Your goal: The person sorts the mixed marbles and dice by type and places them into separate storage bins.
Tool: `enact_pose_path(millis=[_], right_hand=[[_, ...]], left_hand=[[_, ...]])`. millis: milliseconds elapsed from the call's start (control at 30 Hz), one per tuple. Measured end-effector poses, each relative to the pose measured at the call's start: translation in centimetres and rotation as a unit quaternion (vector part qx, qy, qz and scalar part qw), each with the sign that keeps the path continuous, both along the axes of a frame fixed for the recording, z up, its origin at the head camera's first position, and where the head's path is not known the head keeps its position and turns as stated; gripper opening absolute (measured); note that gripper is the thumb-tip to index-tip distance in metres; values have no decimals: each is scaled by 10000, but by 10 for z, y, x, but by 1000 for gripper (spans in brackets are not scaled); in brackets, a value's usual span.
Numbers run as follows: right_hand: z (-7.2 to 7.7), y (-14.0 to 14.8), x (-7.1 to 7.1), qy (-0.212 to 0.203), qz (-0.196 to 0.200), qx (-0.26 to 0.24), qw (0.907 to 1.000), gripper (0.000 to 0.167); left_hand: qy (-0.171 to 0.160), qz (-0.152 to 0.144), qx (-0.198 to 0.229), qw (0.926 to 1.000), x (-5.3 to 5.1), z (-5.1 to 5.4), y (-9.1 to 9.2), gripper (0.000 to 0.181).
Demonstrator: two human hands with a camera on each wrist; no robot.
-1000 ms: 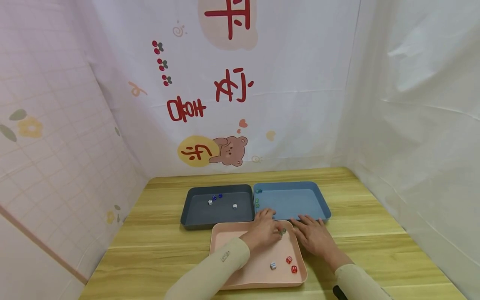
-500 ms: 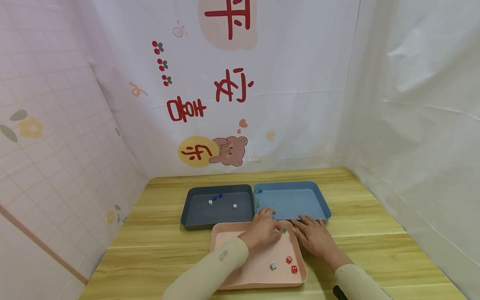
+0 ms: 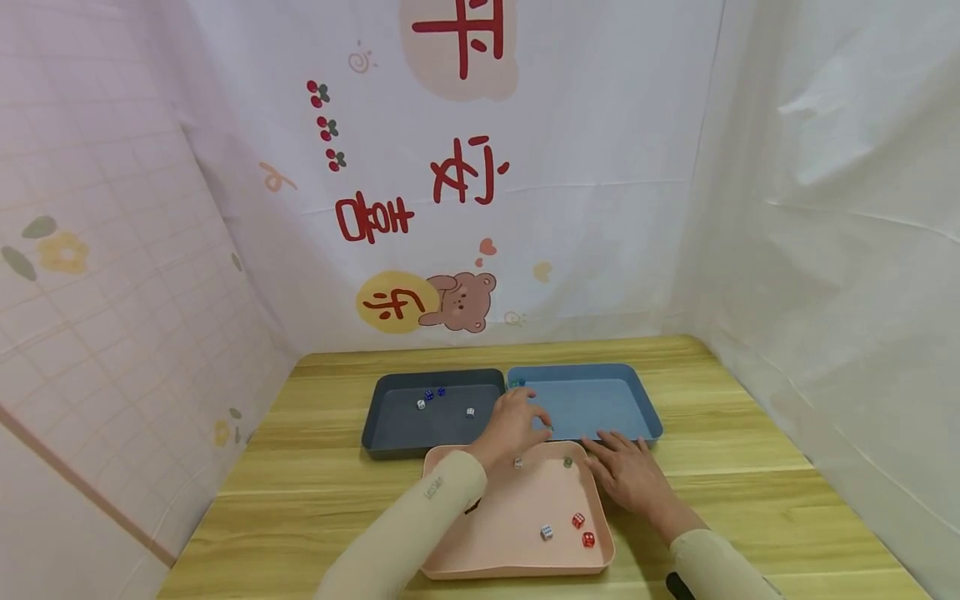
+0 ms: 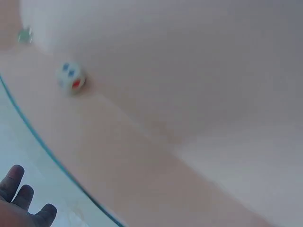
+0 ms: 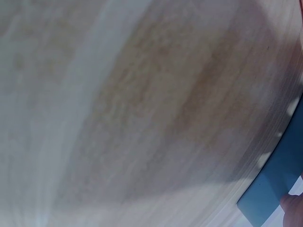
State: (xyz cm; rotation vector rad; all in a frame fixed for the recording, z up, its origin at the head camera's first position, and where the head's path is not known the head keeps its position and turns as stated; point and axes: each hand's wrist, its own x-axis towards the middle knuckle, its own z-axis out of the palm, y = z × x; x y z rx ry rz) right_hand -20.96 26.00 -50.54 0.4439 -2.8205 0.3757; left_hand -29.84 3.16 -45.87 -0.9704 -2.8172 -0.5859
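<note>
My left hand [image 3: 516, 425] is over the front left of the light blue tray [image 3: 592, 400], its thumb and index finger pinching a small green die [image 3: 550, 428]. Some of its fingers [image 4: 23, 196] show at the lower left of the left wrist view. My right hand [image 3: 630, 473] lies flat, fingers spread, by the right back corner of the pink tray [image 3: 517, 572] and touching the blue tray's front rim. In the pink tray are a green die [image 3: 567, 462], a white die [image 3: 518, 463], another white die [image 3: 547, 532] and two red dice [image 3: 578, 520].
At the back left a dark grey tray [image 3: 397, 433] holds two blue dice [image 3: 429, 395] and two white dice [image 3: 470, 412]. More green dice [image 3: 517, 383] are in the blue tray's back left corner. White printed cloth hangs behind and beside the wooden table [image 3: 300, 500].
My left hand has moved from the pink tray back over the blue tray with the green die, uncovering a white die. The right hand stays where it was.
</note>
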Motion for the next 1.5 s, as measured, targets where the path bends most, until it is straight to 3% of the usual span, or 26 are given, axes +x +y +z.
enact_pose_path(millis=[233,500,733,1100,1500], right_hand=[[-1,0,-1,-55,-32,-3,10000,42],[-5,-4,-2,-71,52,-15,10000,41],[-6,-7,-2,84,88,-67,9999,41],[1,-7,1,-137,-21,-86,9999,41],[-5,1,-2,198,9,69,9998,40]], left_hand=[[-147,515,425,9977,-25,12,-1,11],[-422,996,884,9902,-46,10,2,15],[-382,1423,1184,9820,-54,10,5,15],[-442,1749,811,9802,-59,-7,10,12],[-537,1703,552,9824,-62,-11,14,15]])
